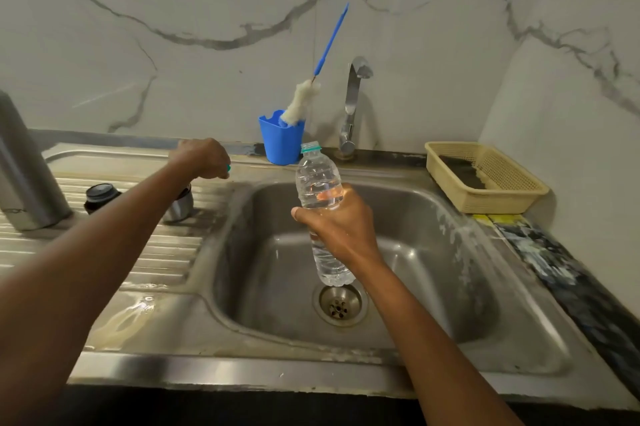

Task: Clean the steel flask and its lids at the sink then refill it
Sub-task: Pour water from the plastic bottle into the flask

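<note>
The steel flask (24, 169) stands upright at the far left on the draining board. Beside it lie a black inner lid (100, 196) and a steel cup lid (180, 206), the latter partly hidden by my left forearm. My right hand (341, 226) grips a clear plastic water bottle (320, 190), uncapped and about upright, over the sink basin (408, 252). My left hand (202, 159) hovers over the back of the draining board, fingers curled round a small green bottle cap (228, 167).
A blue cup (281, 141) holding a long bottle brush (301, 103) stands behind the sink, left of the steel tap (353, 103). A beige plastic basket (485, 176) sits on the counter at the right. The drain (339, 304) lies below the bottle.
</note>
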Motion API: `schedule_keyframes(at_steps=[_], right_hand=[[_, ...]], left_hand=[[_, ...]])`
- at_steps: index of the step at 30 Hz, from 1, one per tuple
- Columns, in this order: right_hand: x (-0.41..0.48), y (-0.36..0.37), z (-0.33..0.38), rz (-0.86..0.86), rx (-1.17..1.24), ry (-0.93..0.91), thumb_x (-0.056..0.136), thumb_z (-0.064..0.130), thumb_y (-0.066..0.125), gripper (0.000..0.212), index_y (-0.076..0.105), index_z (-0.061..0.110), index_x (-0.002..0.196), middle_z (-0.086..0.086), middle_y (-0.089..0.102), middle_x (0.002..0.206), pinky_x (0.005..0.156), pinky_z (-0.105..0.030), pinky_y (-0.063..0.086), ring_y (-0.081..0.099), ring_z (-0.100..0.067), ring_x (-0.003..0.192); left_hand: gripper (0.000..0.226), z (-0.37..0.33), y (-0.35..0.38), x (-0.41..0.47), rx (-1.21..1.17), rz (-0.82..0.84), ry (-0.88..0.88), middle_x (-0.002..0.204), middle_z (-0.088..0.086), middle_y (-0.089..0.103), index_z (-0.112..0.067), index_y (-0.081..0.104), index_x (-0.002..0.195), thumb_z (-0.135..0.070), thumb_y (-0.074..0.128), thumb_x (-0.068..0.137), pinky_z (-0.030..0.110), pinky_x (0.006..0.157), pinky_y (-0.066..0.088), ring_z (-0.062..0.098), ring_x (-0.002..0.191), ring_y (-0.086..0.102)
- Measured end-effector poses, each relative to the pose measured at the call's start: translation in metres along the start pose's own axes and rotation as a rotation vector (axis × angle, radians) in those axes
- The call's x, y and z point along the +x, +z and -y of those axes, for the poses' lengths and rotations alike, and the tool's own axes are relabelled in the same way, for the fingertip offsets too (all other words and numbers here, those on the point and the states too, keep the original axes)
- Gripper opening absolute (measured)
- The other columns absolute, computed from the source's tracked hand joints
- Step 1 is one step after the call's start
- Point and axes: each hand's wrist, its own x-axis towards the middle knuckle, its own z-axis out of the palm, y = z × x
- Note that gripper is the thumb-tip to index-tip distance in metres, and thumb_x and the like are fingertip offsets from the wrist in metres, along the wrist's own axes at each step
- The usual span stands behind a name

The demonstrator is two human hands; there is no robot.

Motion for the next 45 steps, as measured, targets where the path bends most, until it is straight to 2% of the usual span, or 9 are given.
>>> schedule_keyframes(at_steps=[8,14,19,23,28,33,36,42,45], right_hand=[[-0.001,-0.001,0.001,0.019,-0.021,-0.008,0.068,0.04,0.083,0.02,0.072,0.027,0.079,0.014,0.073,0.071,0.071,-0.033,0.061,0.069,-0.002,0.068],[-0.003,0.0,0.0,0.022,-0.025,-0.009,0.068,0.039,0.085,0.025,0.071,0.025,0.083,0.013,0.073,0.073,0.068,-0.03,0.06,0.07,-0.002,0.067],[-0.011,-0.002,0.01,0.031,-0.016,-0.027,0.072,0.032,0.087,0.022,0.068,0.026,0.081,0.011,0.071,0.068,0.053,-0.013,0.049,0.068,0.0,0.062],[-0.023,0.003,0.023,0.06,-0.061,-0.078,0.073,0.03,0.086,0.019,0.067,0.029,0.071,0.015,0.069,0.064,0.058,-0.016,0.049,0.066,0.004,0.062],[-0.04,0.027,0.052,0.109,-0.082,-0.128,0.072,0.035,0.086,0.034,0.059,0.031,0.093,0.02,0.067,0.08,0.06,-0.01,0.042,0.062,0.009,0.074],[-0.049,0.057,0.077,0.086,0.016,-0.149,0.073,0.025,0.084,0.035,0.062,0.021,0.101,0.012,0.07,0.08,0.054,-0.008,0.042,0.064,0.009,0.067],[-0.049,0.073,0.087,0.064,0.105,-0.131,0.074,0.021,0.085,0.039,0.064,0.015,0.105,0.005,0.072,0.085,0.055,-0.008,0.046,0.067,0.002,0.069],[-0.047,0.09,0.098,0.066,0.13,-0.126,0.074,0.026,0.087,0.043,0.061,0.017,0.108,0.005,0.072,0.092,0.057,-0.008,0.046,0.066,0.005,0.073],[-0.043,0.099,0.097,0.06,0.122,-0.13,0.073,0.029,0.087,0.045,0.061,0.019,0.108,0.007,0.073,0.092,0.064,-0.015,0.05,0.068,0.001,0.075]], left_hand=[[0.039,0.001,-0.005,0.004,-0.009,0.01,0.012,0.13,0.005,0.064,-0.025,0.067,0.127,-0.042,0.066,0.093,0.047,0.104,0.046,0.032,0.122,0.055],[0.03,0.003,-0.032,-0.027,-0.128,-0.125,0.019,0.129,0.008,0.065,-0.02,0.068,0.124,-0.029,0.059,0.097,0.045,0.102,0.048,0.033,0.117,0.055],[0.033,0.01,-0.041,-0.078,-0.273,-0.313,0.008,0.124,0.005,0.07,-0.026,0.07,0.126,-0.036,0.063,0.095,0.042,0.088,0.057,0.029,0.108,0.062],[0.036,0.024,-0.045,-0.122,-0.323,-0.32,-0.026,0.123,0.006,0.07,-0.024,0.068,0.127,-0.038,0.064,0.094,0.046,0.089,0.057,0.03,0.109,0.063],[0.038,0.054,-0.058,-0.162,-0.408,-0.492,-0.111,0.128,0.008,0.067,-0.019,0.064,0.131,-0.031,0.063,0.095,0.046,0.091,0.054,0.032,0.117,0.06],[0.052,0.089,-0.071,-0.188,-0.479,-0.735,-0.317,0.132,0.021,0.049,-0.004,0.049,0.135,-0.03,0.067,0.094,0.047,0.095,0.047,0.037,0.12,0.048],[0.074,0.119,-0.071,-0.193,-0.478,-0.811,-0.425,0.134,0.023,0.041,0.002,0.04,0.133,-0.043,0.075,0.087,0.05,0.099,0.044,0.039,0.121,0.042],[0.115,0.165,-0.052,-0.181,-0.662,-0.668,-0.469,0.148,0.022,0.03,-0.001,0.022,0.148,-0.059,0.085,0.071,0.051,0.115,0.035,0.04,0.137,0.032],[0.117,0.177,-0.046,-0.166,-0.865,-0.598,-0.467,0.148,0.023,0.034,-0.001,0.02,0.148,-0.053,0.089,0.069,0.05,0.116,0.036,0.04,0.138,0.035]])
